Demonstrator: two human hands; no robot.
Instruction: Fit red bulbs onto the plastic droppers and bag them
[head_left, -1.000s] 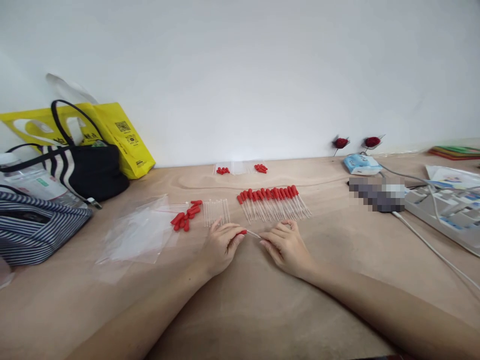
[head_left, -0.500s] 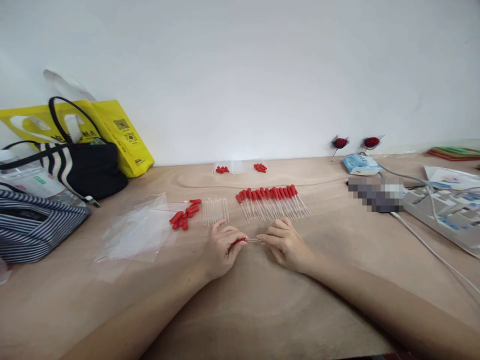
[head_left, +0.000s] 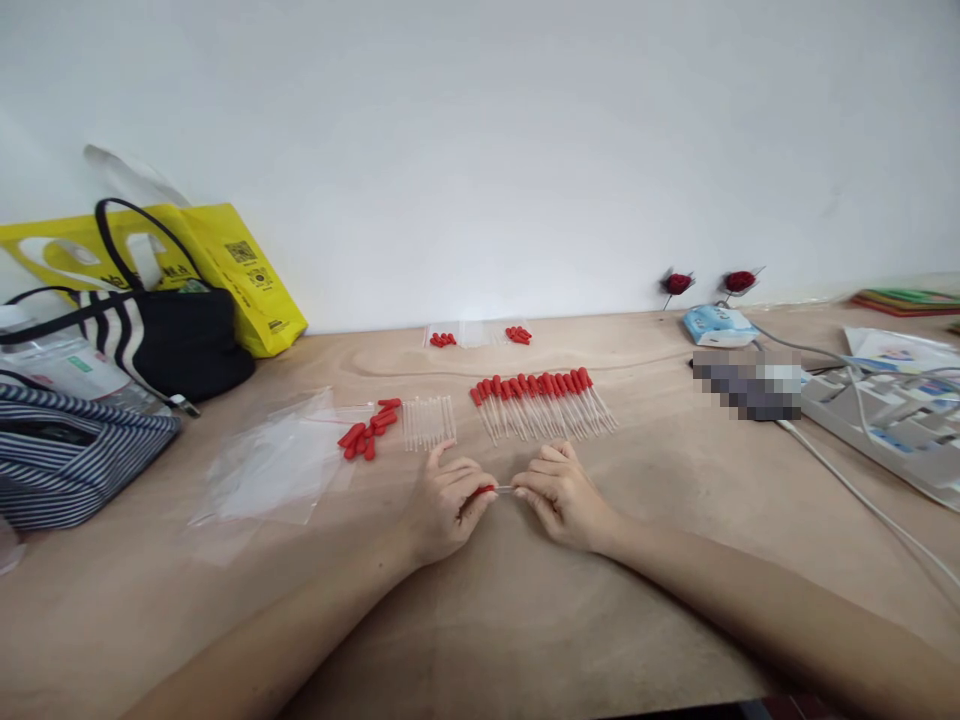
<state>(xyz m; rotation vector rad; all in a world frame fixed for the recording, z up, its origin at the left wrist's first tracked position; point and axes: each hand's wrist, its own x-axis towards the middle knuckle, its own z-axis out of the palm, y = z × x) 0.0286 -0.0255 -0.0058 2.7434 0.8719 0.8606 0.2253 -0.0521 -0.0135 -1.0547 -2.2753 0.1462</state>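
Observation:
My left hand pinches a red rubber bulb near the middle of the table. A thin clear tube runs from the bulb to my right hand, whose fingers are closed on it. Behind my right hand lies a row of red-capped droppers, bulbs pointing away from me. Several bare clear tubes lie side by side behind my left hand. To their left is a small pile of loose red bulbs.
Clear plastic bags lie on the wooden table. Small bags with red bulbs rest by the wall. Handbags and a yellow bag stand left; a power strip, cables and a tissue pack are right.
Both hands still hold the bulb and tube. My right hand's fingers have curled in slightly closer to the bulb. The whole view has shifted a little.

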